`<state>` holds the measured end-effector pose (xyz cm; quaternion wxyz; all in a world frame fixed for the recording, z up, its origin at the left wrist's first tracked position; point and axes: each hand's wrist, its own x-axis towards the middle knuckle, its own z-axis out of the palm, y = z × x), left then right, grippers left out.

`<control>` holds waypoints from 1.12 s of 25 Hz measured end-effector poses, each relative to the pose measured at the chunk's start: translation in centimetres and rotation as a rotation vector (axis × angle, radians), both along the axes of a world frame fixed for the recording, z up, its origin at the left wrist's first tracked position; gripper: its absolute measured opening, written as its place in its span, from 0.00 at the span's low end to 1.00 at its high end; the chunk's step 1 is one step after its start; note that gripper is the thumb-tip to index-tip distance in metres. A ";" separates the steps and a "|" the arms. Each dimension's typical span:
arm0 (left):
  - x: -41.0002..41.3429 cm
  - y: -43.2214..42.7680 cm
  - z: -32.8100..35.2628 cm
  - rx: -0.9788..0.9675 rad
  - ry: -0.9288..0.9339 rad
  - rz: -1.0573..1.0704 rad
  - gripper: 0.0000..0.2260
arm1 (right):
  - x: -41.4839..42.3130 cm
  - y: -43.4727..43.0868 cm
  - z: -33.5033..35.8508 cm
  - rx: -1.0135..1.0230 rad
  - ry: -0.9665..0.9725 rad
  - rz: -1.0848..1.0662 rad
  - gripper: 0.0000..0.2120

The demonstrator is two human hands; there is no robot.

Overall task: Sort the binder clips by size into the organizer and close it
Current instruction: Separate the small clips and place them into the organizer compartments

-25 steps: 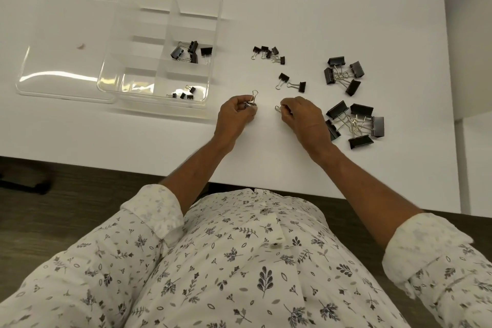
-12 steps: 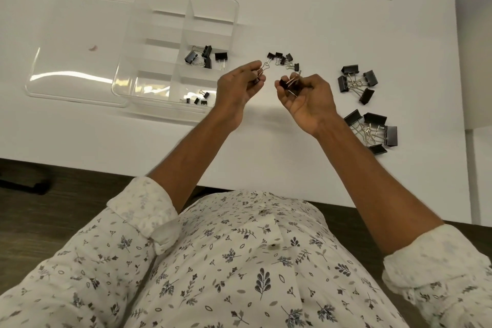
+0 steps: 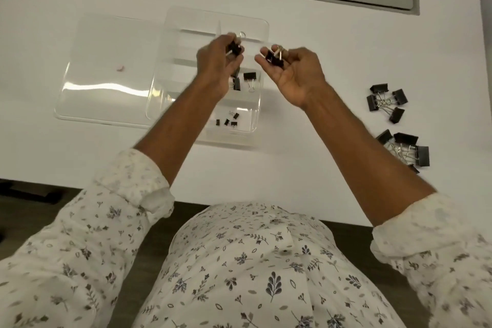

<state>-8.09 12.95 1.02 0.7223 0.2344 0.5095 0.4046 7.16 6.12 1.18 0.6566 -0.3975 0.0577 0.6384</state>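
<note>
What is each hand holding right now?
Left hand: closed on a small binder clip.
Right hand: fingers curled, holding small binder clips.

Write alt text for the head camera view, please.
Each hand, left and right, holds a black binder clip above a clear organizer on a white table; larger clips lie loose to the right.
</note>
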 end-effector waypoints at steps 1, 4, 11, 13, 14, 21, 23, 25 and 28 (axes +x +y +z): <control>-0.1 1.1 0.1 0.004 0.021 -0.010 0.03 | -0.4 1.1 0.1 -0.009 -0.028 0.008 0.10; -0.1 3.8 0.3 -0.008 0.074 -0.051 0.02 | -1.2 4.0 0.6 -0.036 -0.138 0.056 0.10; 0.5 6.1 0.0 -0.025 0.128 -0.143 0.04 | -1.2 6.3 1.1 -0.051 -0.316 0.141 0.17; 0.7 5.6 -0.2 0.007 0.160 -0.152 0.05 | -1.0 5.5 0.7 -0.040 -0.317 0.143 0.18; 0.8 5.2 -0.3 0.055 0.208 -0.160 0.05 | -0.8 4.8 0.5 -0.032 -0.314 0.138 0.16; 3.6 -1.2 -1.9 0.450 0.439 -0.332 0.09 | 3.5 -3.1 -1.7 -0.070 -0.550 0.000 0.13; 4.8 -3.3 -2.9 0.495 0.458 -0.392 0.15 | 5.2 -5.8 -2.2 -0.094 -0.637 -0.036 0.13; 5.9 -5.6 -3.4 0.536 0.496 -0.460 0.15 | 7.2 -8.6 -3.0 -0.121 -0.747 -0.043 0.13; 7.6 -9.0 -4.5 0.630 0.544 -0.584 0.14 | 9.9 -12.1 -4.4 -0.226 -0.992 -0.004 0.15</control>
